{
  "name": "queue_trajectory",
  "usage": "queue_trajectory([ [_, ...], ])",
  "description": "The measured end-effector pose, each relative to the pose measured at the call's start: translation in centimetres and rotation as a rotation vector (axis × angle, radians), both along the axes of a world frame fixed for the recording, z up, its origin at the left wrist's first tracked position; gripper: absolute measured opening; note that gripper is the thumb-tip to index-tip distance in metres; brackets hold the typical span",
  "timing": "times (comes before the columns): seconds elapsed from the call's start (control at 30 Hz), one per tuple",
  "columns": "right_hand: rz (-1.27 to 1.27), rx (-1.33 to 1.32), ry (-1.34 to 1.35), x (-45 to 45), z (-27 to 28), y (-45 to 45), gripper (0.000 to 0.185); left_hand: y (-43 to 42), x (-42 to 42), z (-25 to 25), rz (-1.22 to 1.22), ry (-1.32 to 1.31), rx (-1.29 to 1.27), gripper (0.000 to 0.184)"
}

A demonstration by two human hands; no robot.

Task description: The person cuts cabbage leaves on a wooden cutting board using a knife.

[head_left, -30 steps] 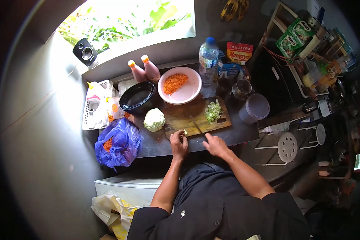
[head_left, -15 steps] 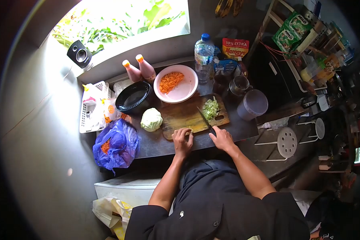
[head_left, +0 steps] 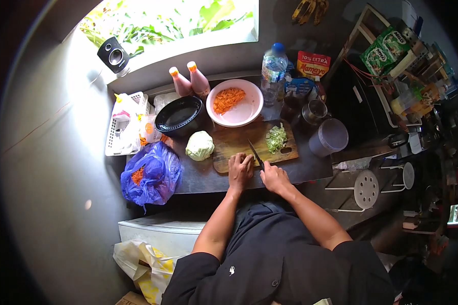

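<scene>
On the wooden cutting board (head_left: 229,145), my left hand (head_left: 240,170) is closed near the front edge, its fingers curled over something mostly hidden beneath them. Just to its right, my right hand (head_left: 275,178) grips the dark handle of a knife (head_left: 255,152), whose blade points up and left across the board. Chopped green vegetable (head_left: 276,139) lies in a heap at the board's right end. A pale round cabbage (head_left: 200,146) rests left of the board. Behind the board, a pink-white bowl (head_left: 247,109) holds shredded orange carrot (head_left: 229,100).
A black bowl (head_left: 179,116), two orange-capped bottles (head_left: 199,81) and a white basket (head_left: 123,147) stand at the left, with a blue plastic bag (head_left: 160,173) in front. A water bottle (head_left: 273,76), glass mugs and a lidded tub (head_left: 329,137) stand at the right.
The view has shifted slightly. My left hand has come closer to the knife, and the blade has moved from beside the chopped heap to beside my left fingers.
</scene>
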State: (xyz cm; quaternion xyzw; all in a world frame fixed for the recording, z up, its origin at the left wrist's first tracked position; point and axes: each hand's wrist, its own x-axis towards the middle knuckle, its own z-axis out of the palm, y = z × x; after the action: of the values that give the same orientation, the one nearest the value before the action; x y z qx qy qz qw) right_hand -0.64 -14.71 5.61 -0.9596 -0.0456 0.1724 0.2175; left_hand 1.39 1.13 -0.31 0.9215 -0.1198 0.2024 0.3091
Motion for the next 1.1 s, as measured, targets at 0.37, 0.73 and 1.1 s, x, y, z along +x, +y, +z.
queue_trajectory([
  [0.37, 0.199, -0.192, 0.044, -1.5, -0.1, 0.5, 0.038, -0.1, 0.1, 1.2, 0.009, 0.048, 0.084, 0.02],
  [0.73, 0.222, -0.229, 0.318, 0.2, 2.4, 1.0, 0.047, 0.0, 0.4, 0.2, 0.026, 0.05, 0.081, 0.024],
  [1.1, 0.119, -0.293, 0.355, 0.7, 1.8, 2.6, 0.054, 0.1, 0.5, 0.1, 0.022, 0.066, 0.081, 0.021],
])
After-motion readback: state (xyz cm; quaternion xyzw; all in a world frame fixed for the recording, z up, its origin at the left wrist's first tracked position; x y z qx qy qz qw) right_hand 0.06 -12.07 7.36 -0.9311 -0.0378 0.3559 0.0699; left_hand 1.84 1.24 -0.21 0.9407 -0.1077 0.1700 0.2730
